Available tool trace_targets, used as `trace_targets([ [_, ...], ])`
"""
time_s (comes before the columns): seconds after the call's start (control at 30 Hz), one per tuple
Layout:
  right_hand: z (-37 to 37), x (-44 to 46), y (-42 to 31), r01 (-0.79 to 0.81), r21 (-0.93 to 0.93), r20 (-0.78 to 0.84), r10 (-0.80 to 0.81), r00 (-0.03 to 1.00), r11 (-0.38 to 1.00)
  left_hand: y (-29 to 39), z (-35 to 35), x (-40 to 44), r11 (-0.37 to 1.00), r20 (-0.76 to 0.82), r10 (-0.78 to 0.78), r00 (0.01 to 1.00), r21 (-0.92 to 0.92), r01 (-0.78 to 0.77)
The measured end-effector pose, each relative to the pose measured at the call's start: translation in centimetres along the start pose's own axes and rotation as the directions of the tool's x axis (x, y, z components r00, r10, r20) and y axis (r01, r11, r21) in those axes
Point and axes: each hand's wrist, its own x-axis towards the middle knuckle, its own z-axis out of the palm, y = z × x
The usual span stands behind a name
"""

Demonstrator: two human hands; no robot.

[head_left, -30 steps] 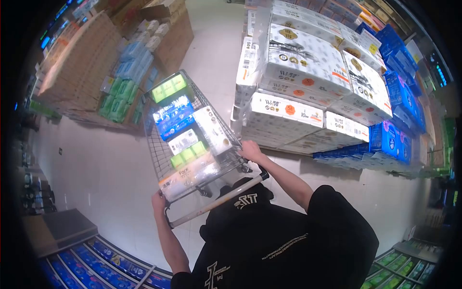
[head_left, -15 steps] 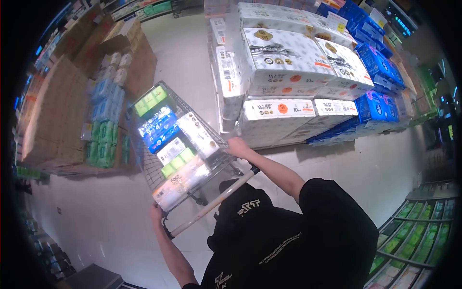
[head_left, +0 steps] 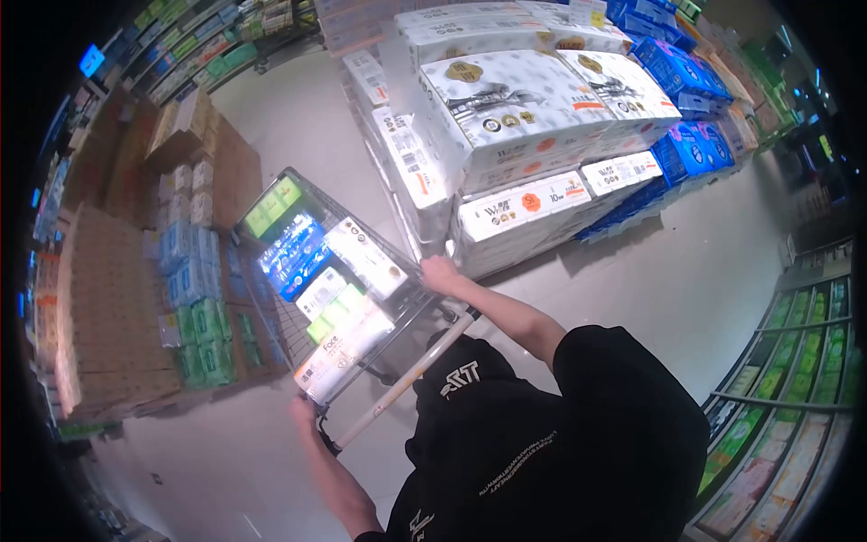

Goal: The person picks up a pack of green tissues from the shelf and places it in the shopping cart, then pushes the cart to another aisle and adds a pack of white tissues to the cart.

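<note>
A wire shopping cart (head_left: 287, 321) stands in front of me, holding a green pack (head_left: 274, 208), a blue pack (head_left: 296, 256), white packs (head_left: 366, 258), a light-green pack (head_left: 335, 313) and a white-and-orange pack (head_left: 344, 351) nearest the handle. My left hand (head_left: 304, 412) is closed on the cart's rear left corner, beside the handle's left end. At the rear right corner, my right hand (head_left: 440, 275) is closed on the cart frame, its fingers partly hidden. The pale handle bar (head_left: 397, 384) runs between my forearms, close to the black shirt.
Large white tissue packs (head_left: 524, 108) are stacked close at the right, with blue packs (head_left: 691, 149) beyond. On the left stand brown cartons (head_left: 113, 316) and green packs (head_left: 206, 341). Shelves with green goods (head_left: 790, 370) curve along the lower right; more shelves (head_left: 203, 45) are at the far back.
The view has turned, bringing the left cartons nearer and the back shelves into sight. The white stack has shifted left in view. Both hands have kept their hold on the cart.
</note>
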Motion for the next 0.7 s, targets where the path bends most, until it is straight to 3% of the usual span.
trace_targets([
  [0.1,-0.4,0.9,-0.6,-0.034,0.022,-0.003,0.034,0.999,0.999,0.4,-1.3,2.7,0.992,0.060,0.060,0.996,-0.118,-0.052],
  [0.3,-0.1,2.5,-2.3,-0.068,0.067,0.021,0.066,0.998,0.995,1.2,-4.1,7.0,0.989,0.037,0.097,0.995,0.107,-0.101],
  [0.37,-0.1,2.3,-3.4,-0.167,0.078,0.043,0.164,0.985,0.983,2.0,-5.1,7.7,0.989,0.007,0.125,0.992,0.078,-0.126],
  [0.5,1.7,3.2,-4.3,-0.170,0.119,-0.025,0.174,0.984,0.978,2.8,-7.1,10.7,0.992,0.011,0.114,0.993,0.046,-0.114],
  [0.57,1.3,3.3,-5.0,-0.166,0.119,-0.031,0.171,0.985,0.979,2.6,-7.8,12.8,0.968,0.017,0.166,0.986,0.189,-0.166],
  [0.7,2.9,4.0,-6.5,-0.200,0.155,-0.080,0.214,0.973,0.967,2.5,-9.1,16.0,0.968,0.036,0.214,0.976,0.124,-0.216],
])
